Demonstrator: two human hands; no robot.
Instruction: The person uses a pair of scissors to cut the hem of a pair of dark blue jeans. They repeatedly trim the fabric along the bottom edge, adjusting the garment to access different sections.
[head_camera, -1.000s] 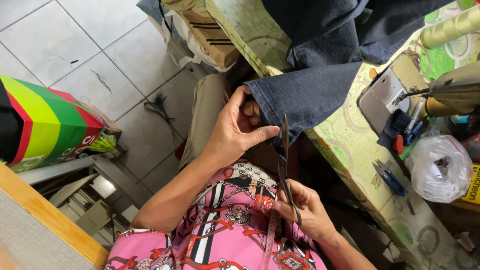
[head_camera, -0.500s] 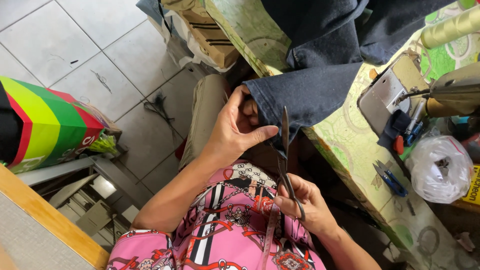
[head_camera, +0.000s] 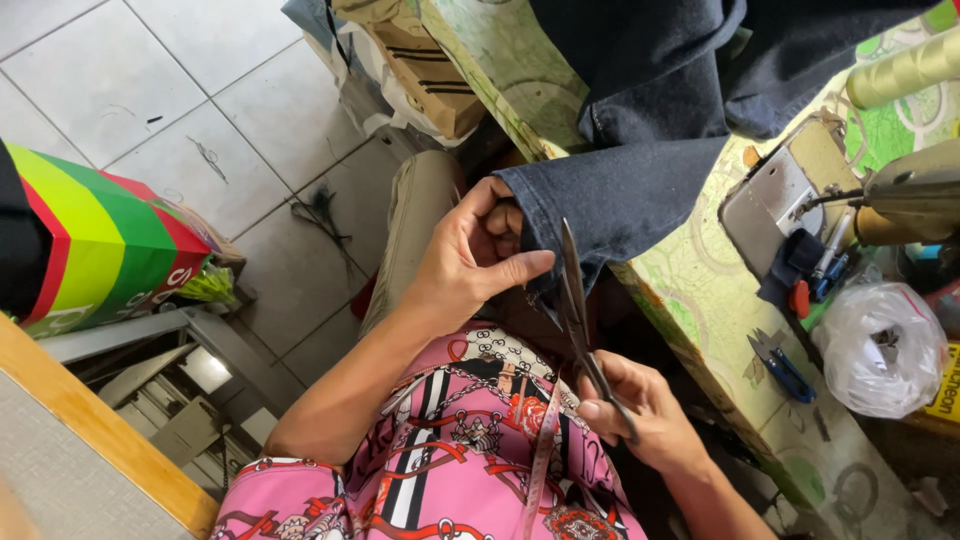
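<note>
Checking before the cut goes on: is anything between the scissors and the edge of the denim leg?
Nothing visible. The scissors in the right hand point up with their blades right at the hem of the dark denim leg. The left hand pinches that hem just left of the blades, thumb close to them but not across them.

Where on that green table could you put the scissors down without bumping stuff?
The bare strip of table between the jeans leg and the metal plate is free. So is the near end past the blue snips. It is crowded by the plastic bag and the sewing machine. The right hand holds the scissors.
</note>
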